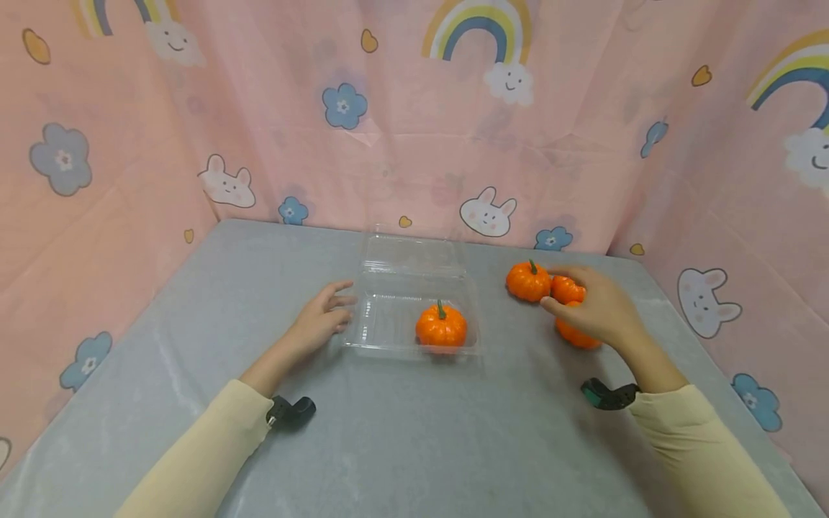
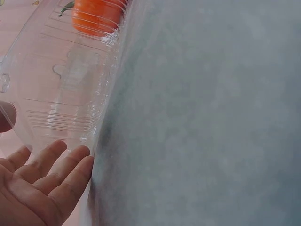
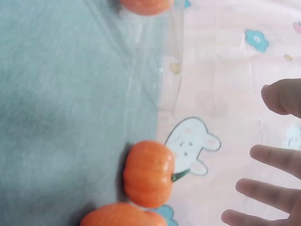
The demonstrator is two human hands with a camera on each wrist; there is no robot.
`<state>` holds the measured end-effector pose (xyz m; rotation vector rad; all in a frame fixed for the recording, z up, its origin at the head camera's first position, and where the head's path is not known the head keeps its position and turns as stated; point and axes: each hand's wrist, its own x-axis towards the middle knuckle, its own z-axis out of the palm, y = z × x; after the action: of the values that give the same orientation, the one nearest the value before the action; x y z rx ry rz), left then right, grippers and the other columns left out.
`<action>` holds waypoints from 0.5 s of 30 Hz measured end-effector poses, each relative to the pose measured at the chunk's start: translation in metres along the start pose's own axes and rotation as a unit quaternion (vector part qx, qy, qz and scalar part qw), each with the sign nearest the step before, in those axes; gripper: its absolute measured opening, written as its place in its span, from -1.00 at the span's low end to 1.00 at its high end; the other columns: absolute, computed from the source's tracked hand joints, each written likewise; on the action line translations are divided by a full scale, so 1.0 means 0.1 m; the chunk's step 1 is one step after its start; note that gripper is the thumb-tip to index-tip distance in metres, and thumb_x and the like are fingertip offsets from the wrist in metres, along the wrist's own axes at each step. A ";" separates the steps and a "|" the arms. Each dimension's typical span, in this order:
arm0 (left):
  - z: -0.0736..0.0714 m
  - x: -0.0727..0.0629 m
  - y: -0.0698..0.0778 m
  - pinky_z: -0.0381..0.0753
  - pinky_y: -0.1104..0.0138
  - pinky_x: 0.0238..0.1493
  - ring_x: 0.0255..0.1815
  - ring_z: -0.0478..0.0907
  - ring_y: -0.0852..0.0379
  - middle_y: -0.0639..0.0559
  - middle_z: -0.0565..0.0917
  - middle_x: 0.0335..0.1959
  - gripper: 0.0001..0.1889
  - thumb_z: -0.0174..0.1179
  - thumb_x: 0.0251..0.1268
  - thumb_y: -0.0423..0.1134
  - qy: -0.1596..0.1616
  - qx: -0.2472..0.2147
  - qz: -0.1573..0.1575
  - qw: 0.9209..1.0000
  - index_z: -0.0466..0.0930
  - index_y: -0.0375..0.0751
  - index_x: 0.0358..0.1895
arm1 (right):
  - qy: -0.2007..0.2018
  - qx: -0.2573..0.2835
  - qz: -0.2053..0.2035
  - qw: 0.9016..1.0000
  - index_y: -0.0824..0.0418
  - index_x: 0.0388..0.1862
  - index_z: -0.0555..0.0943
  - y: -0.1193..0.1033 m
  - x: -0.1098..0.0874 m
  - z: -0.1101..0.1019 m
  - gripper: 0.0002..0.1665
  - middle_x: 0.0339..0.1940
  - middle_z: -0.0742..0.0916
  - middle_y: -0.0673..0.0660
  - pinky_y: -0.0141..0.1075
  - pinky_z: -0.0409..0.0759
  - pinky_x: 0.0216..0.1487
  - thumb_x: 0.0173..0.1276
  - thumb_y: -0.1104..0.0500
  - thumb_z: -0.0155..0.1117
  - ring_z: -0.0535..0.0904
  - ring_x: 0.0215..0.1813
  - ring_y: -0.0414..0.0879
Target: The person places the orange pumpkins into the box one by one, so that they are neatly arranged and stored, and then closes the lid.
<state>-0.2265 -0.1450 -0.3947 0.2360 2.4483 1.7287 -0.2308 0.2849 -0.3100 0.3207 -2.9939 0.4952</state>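
A clear plastic clamshell box (image 1: 388,324) lies in the middle of the table, its lid (image 1: 411,253) folded back. One small orange pumpkin (image 1: 441,327) with a green stem sits in the right part of its base. My left hand (image 1: 317,320) is at the box's left side, with extended fingers (image 2: 70,176) against the plastic in the left wrist view. Over on the right, my right hand (image 1: 602,306) hovers above a group of pumpkins, fingers spread and holding nothing. These are a left pumpkin (image 1: 527,281), a middle pumpkin (image 1: 567,290) and a front pumpkin (image 1: 576,332), the last two partly hidden.
A grey cloth covers the table (image 1: 414,432). Pink printed curtains (image 1: 388,165) stand close behind it and along both sides. Each wrist carries a black camera band, the left band (image 1: 291,413) and the right band (image 1: 609,394).
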 end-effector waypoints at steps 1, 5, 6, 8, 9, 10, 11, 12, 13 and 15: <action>0.00 0.00 0.01 0.62 0.16 0.09 0.24 0.49 -0.18 -0.28 0.38 0.38 -0.35 -0.05 0.32 -0.35 0.000 0.000 0.000 1.000 0.07 -0.13 0.49 | -0.002 -0.001 0.003 1.000 0.14 0.34 0.41 0.03 -0.01 0.00 -0.19 0.38 0.44 0.34 0.38 0.25 0.25 0.26 -0.32 0.16 0.31 0.34 0.36; 0.00 -0.01 0.02 0.61 0.13 0.11 0.26 0.48 -0.18 -0.27 0.38 0.37 -0.35 -0.05 0.33 -0.33 0.001 0.006 0.000 1.000 0.06 -0.13 0.50 | -0.003 -0.005 0.013 1.000 0.15 0.31 0.42 0.13 -0.03 0.01 -0.19 0.37 0.42 0.39 0.39 0.28 0.21 0.26 -0.33 0.17 0.31 0.32 0.38; 0.00 -0.01 0.02 0.60 0.12 0.13 0.27 0.48 -0.17 -0.26 0.38 0.37 -0.36 -0.05 0.34 -0.32 0.002 0.010 -0.001 1.000 0.06 -0.12 0.50 | -0.002 -0.006 0.015 1.000 0.16 0.31 0.43 0.15 -0.04 0.01 -0.18 0.36 0.42 0.40 0.38 0.27 0.22 0.25 -0.33 0.17 0.30 0.32 0.39; 0.00 -0.01 0.03 0.60 0.12 0.14 0.27 0.47 -0.17 -0.27 0.38 0.37 -0.36 -0.06 0.35 -0.32 0.001 0.015 -0.001 1.000 0.05 -0.12 0.50 | 0.000 -0.006 0.018 1.000 0.19 0.30 0.43 0.21 -0.05 0.03 -0.17 0.37 0.40 0.43 0.39 0.26 0.23 0.24 -0.33 0.19 0.27 0.34 0.41; 0.00 -0.01 0.03 0.59 0.12 0.14 0.27 0.47 -0.18 -0.27 0.38 0.37 -0.35 -0.06 0.34 -0.32 0.001 0.013 0.000 1.000 0.05 -0.13 0.50 | 0.000 -0.007 0.019 1.000 0.21 0.29 0.44 0.23 -0.06 0.03 -0.17 0.37 0.39 0.46 0.40 0.25 0.23 0.24 -0.33 0.20 0.26 0.34 0.43; 0.00 -0.01 0.02 0.60 0.12 0.13 0.27 0.47 -0.18 -0.28 0.38 0.37 -0.35 -0.06 0.34 -0.32 0.000 0.016 0.001 1.000 0.05 -0.14 0.50 | 0.001 -0.008 0.019 1.000 0.23 0.28 0.44 0.26 -0.07 0.04 -0.17 0.36 0.39 0.47 0.39 0.27 0.22 0.24 -0.32 0.20 0.28 0.32 0.43; 0.00 -0.01 0.02 0.60 0.12 0.12 0.27 0.47 -0.18 -0.29 0.38 0.37 -0.35 -0.06 0.34 -0.32 0.000 0.014 0.001 1.000 0.05 -0.15 0.50 | 0.001 -0.007 0.018 1.000 0.25 0.27 0.45 0.28 -0.07 0.05 -0.17 0.36 0.39 0.48 0.39 0.27 0.21 0.24 -0.30 0.21 0.29 0.31 0.42; 0.00 -0.01 0.02 0.60 0.13 0.12 0.27 0.47 -0.19 -0.30 0.38 0.37 -0.35 -0.06 0.33 -0.33 -0.001 0.013 0.003 1.000 0.04 -0.17 0.50 | 0.002 -0.007 0.017 1.000 0.27 0.26 0.46 0.30 -0.08 0.06 -0.18 0.35 0.39 0.49 0.37 0.30 0.19 0.24 -0.29 0.22 0.31 0.29 0.42; -0.01 -0.01 0.01 0.60 0.14 0.11 0.27 0.47 -0.20 -0.31 0.38 0.37 -0.35 -0.06 0.33 -0.33 -0.002 0.012 0.004 1.000 0.04 -0.18 0.50 | 0.002 -0.007 0.016 1.000 0.29 0.26 0.46 0.33 -0.09 0.07 -0.19 0.33 0.40 0.50 0.36 0.33 0.16 0.25 -0.27 0.23 0.34 0.26 0.41; -0.01 0.00 0.01 0.60 0.15 0.11 0.27 0.47 -0.20 -0.32 0.38 0.37 -0.35 -0.07 0.33 -0.33 -0.004 0.009 0.004 1.000 0.05 -0.19 0.49 | 0.002 -0.009 0.017 1.000 0.30 0.25 0.46 0.37 -0.09 0.08 -0.21 0.29 0.42 0.51 0.33 0.40 0.09 0.25 -0.24 0.24 0.39 0.19 0.39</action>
<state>-0.2262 -0.1457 -0.3939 0.2549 2.4621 1.7066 -0.2302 0.3183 -0.3304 0.2679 -3.0023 0.4717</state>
